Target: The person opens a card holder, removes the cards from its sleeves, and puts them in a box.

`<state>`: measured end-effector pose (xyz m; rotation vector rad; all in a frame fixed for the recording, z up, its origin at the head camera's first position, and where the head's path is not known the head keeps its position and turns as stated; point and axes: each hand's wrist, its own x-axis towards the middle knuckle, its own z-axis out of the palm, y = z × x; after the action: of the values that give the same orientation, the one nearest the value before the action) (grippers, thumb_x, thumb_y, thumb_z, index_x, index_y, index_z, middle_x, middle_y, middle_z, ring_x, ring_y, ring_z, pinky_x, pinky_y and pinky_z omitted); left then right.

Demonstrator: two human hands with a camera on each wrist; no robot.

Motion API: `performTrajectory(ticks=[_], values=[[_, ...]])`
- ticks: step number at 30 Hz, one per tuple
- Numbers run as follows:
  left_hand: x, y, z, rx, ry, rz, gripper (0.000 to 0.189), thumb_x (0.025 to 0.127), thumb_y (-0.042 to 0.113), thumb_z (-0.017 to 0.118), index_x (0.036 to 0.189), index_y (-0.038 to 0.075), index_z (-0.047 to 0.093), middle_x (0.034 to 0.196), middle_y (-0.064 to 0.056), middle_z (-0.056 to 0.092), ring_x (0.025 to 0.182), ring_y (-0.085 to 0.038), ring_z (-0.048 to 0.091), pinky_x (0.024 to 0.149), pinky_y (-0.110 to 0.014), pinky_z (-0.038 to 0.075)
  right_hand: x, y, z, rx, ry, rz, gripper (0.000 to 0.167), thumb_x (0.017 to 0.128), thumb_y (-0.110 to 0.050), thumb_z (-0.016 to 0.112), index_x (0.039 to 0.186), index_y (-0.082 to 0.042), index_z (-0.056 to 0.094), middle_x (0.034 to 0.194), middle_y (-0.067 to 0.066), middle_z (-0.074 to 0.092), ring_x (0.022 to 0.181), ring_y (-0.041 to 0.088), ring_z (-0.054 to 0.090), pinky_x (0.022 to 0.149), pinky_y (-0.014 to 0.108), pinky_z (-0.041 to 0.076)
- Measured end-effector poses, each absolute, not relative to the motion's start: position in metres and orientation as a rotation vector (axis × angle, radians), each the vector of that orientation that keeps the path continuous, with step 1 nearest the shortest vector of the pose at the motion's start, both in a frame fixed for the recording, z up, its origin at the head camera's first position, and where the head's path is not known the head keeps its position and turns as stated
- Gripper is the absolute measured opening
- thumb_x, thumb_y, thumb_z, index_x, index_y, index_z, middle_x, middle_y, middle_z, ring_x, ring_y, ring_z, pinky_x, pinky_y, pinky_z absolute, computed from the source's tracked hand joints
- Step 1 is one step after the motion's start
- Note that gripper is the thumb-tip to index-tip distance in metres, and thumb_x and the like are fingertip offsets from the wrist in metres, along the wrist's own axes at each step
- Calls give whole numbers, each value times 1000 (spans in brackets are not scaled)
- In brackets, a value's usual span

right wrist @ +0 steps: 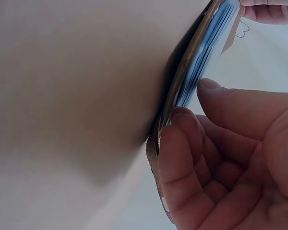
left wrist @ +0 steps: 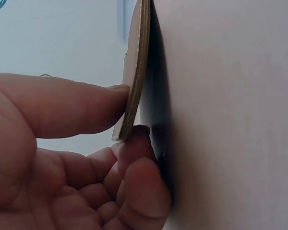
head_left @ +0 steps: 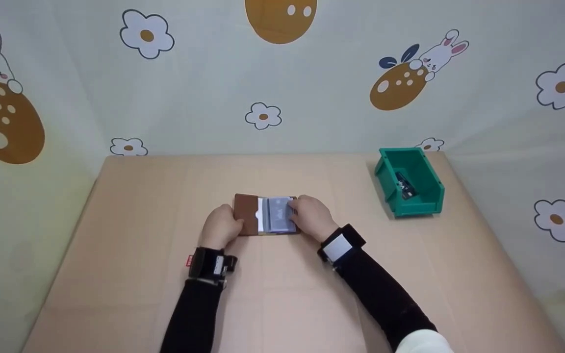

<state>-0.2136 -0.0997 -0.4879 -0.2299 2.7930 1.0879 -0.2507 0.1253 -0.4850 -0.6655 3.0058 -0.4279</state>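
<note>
A brown card wallet lies spread open between the two hands, low over the table. Clear plastic card sleeves fill its right half, and a white card shows by the fold. My left hand pinches the left cover, its thumb on the inner face and fingers behind the stitched edge. At the opposite side, my right hand grips the outer edge with the thumb on the sleeves. In the right wrist view the stacked sleeves fan slightly beside the thumb, fingers curled at the cover's edge.
A green plastic bin stands at the back right of the table, with a dark card-like item inside. Behind the table hangs a pale curtain printed with flowers and rabbits.
</note>
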Motion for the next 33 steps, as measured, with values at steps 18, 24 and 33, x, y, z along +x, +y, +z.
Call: performTrajectory(ticks=[18, 24, 33], values=[[-215, -100, -490, -212, 2819, 1068, 16, 90, 11, 64, 88, -4, 59, 76, -11, 58, 67, -25, 53, 61, -37, 45, -252, 121, -483, -782, 3002, -399, 7, 87, -15, 74, 88, -8, 72, 82, 6, 63, 75, 21, 59, 68, 36, 49], [-214, -100, -490, -208, 2823, 1084, 16, 90, 11, 64, 87, -3, 59, 76, -11, 58, 66, -24, 53, 60, -36, 44, -253, 116, -480, -822, 2975, -386, 13, 87, -12, 73, 99, -7, 75, 84, 8, 63, 75, 21, 59, 68, 36, 50], [-214, -100, -489, -213, 2821, 1080, 15, 89, 11, 64, 86, -3, 59, 76, -11, 58, 66, -24, 53, 61, -37, 45, -257, 110, -481, -845, 2955, -396, 10, 86, -4, 68, 93, -7, 73, 81, 7, 61, 72, 20, 54, 66, 37, 48]])
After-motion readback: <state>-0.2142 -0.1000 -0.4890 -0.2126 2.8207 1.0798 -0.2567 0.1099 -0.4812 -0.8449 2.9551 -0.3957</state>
